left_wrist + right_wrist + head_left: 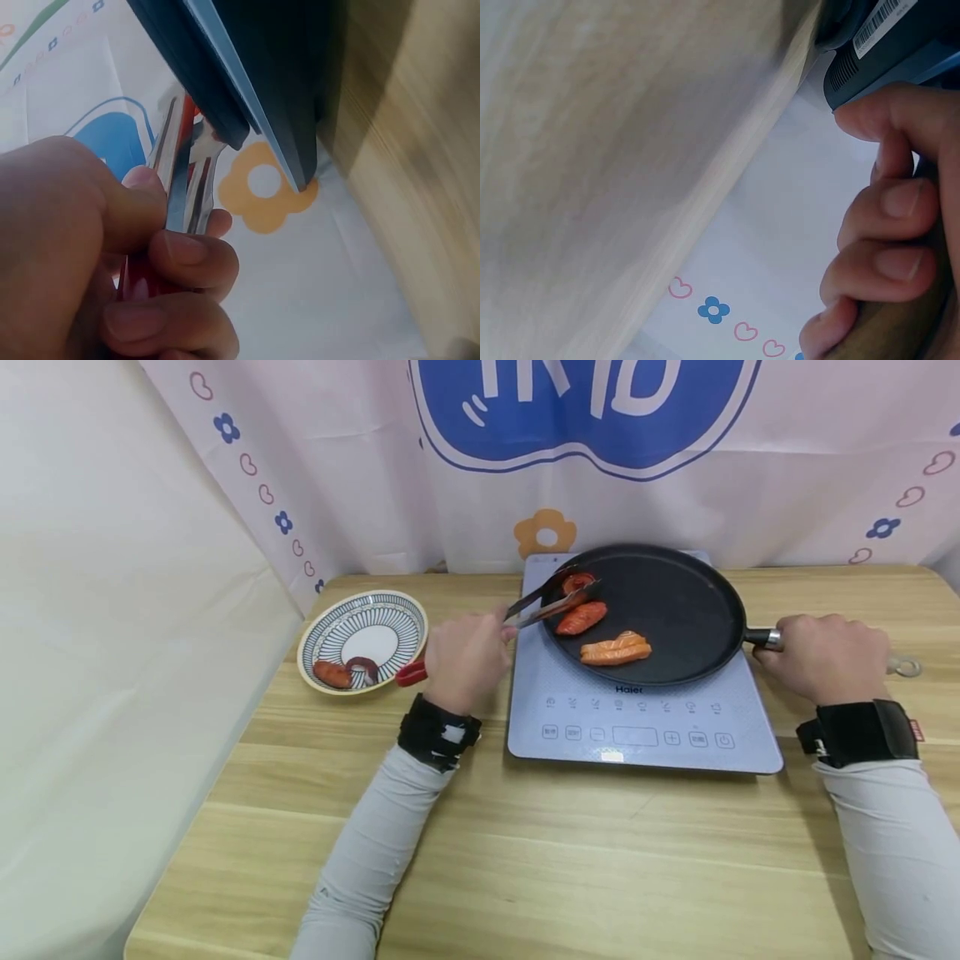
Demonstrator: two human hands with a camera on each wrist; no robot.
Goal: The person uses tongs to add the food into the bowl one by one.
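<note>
My left hand (467, 662) grips a pair of metal tongs (551, 607) with a red handle, also seen in the left wrist view, where fingers and thumb wrap the red tongs (142, 279). The tips of the tongs are around a curled reddish piece (578, 583) at the left of the black frying pan (675, 610). Beside it in the pan lie a scored red sausage (582, 618) and an orange salmon-like piece (617, 650). With curled fingers my right hand (828, 656) holds the pan's handle (763, 637); the right wrist view shows those fingers around it.
Under the pan is a light-coloured induction cooker (540, 693) with a touch panel. To the left a patterned bowl (375, 597) holds a sausage (332, 674) and a dark curled piece (363, 670). A printed cloth (360, 485) hangs behind the wooden table (585, 860).
</note>
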